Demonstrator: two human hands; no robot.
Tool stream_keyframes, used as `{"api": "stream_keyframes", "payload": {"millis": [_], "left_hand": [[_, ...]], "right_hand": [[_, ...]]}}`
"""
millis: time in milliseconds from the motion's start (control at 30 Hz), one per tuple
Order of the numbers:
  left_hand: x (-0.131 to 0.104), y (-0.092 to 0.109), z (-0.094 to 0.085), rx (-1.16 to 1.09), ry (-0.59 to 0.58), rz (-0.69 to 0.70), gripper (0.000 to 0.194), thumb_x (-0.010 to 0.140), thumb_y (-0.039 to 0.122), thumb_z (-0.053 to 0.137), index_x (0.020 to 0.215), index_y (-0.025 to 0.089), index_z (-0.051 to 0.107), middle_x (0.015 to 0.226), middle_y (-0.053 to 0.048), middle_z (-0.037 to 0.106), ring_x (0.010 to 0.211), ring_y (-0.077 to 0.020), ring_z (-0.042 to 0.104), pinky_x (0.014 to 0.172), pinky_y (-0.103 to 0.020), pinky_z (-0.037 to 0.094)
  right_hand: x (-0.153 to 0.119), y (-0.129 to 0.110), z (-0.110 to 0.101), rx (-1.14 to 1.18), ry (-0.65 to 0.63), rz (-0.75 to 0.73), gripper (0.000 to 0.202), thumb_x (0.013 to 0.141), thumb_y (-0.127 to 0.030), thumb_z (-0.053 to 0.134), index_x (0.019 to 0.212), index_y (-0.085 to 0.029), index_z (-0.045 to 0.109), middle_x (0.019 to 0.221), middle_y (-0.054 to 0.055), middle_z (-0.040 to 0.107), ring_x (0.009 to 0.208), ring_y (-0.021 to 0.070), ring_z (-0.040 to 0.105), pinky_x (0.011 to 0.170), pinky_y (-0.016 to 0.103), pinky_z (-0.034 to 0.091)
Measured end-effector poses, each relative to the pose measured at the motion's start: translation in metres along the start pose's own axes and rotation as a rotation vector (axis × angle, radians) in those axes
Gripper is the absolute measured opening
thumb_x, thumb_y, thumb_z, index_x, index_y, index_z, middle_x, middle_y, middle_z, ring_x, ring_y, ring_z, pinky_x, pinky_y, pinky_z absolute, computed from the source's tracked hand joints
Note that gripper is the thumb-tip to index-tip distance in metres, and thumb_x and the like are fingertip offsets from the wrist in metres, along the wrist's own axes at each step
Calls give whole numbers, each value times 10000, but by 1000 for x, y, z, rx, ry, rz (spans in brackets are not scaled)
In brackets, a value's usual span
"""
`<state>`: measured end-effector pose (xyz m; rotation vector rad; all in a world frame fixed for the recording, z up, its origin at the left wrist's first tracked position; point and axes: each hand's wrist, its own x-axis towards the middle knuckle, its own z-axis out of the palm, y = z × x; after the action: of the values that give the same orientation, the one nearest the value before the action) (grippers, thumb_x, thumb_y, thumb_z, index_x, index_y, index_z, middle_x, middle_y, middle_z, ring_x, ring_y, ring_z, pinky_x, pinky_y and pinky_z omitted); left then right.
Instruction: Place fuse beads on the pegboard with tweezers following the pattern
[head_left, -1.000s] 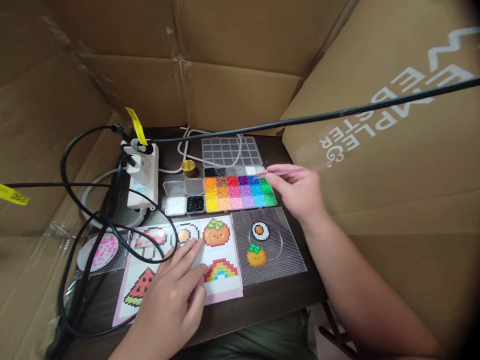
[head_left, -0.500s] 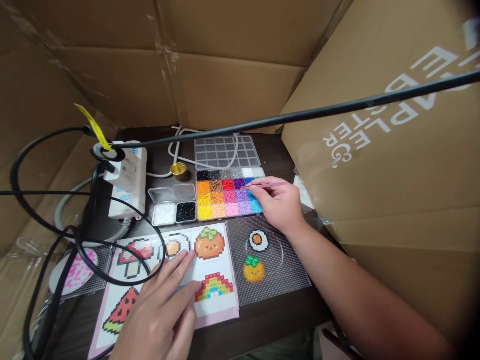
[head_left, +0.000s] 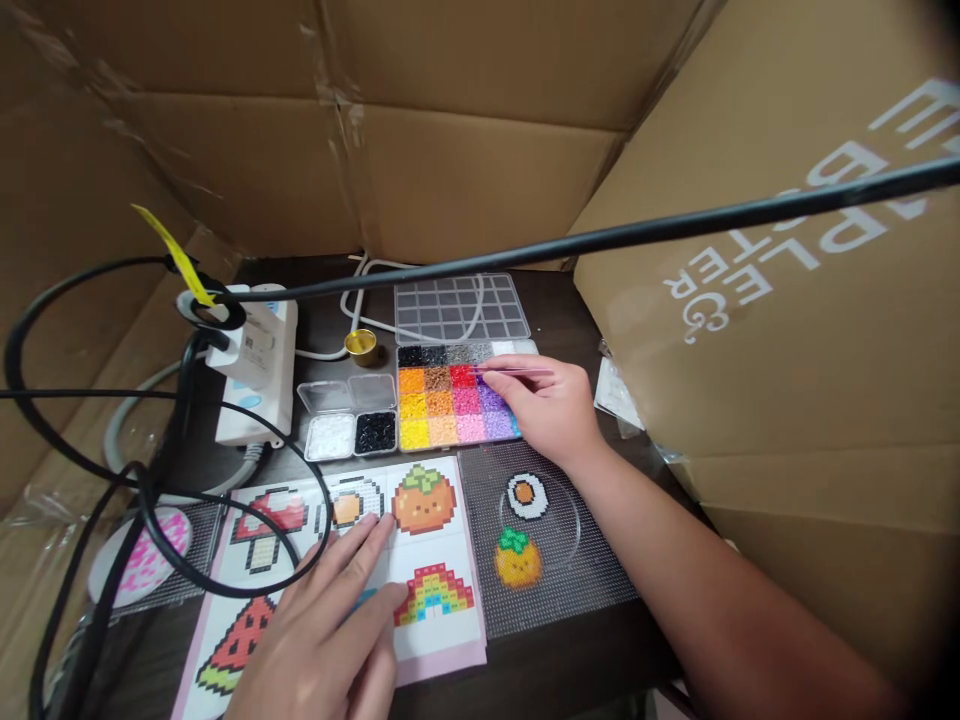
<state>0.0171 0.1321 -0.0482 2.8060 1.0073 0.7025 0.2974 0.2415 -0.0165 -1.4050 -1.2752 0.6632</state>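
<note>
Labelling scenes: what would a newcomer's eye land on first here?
Likely the colourful beads at mid-table, with the right hand holding pink tweezers over them. Next, the black cable slanting across the view, then the pattern sheet under the left hand, nearer the viewer.

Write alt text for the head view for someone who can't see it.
A person's right hand holds pink tweezers at the red beads of a compartmented bead box; the left hand rests on a pixel-pattern sheet. Beside the sheet, a clear pegboard bears a fried-egg bead design and a persimmon-like one.
</note>
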Motion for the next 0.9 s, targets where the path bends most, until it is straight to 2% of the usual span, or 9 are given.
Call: {"api": "stream_keyframes", "payload": {"millis": [533, 900], "left_hand": [[1, 1, -2, -13, -14, 6, 314, 821, 89, 532, 1093, 201, 644, 1469, -157, 540, 1440, -317, 425, 1015, -485, 521], [2, 1, -4, 0, -29, 6, 287, 827, 110, 539, 1087, 186, 634, 1449, -157, 559, 1425, -308, 445, 1052, -466, 497]], "right_hand": [[-1, 5, 5, -14, 21, 12, 60, 769, -220, 744, 797, -204, 795, 847, 41, 801, 826, 200, 761, 828, 354, 625], [-2, 4, 6, -22, 58, 6, 51, 769, -180, 748, 771, -197, 796, 819, 33, 800, 808, 191, 766, 797, 316, 628]]}}
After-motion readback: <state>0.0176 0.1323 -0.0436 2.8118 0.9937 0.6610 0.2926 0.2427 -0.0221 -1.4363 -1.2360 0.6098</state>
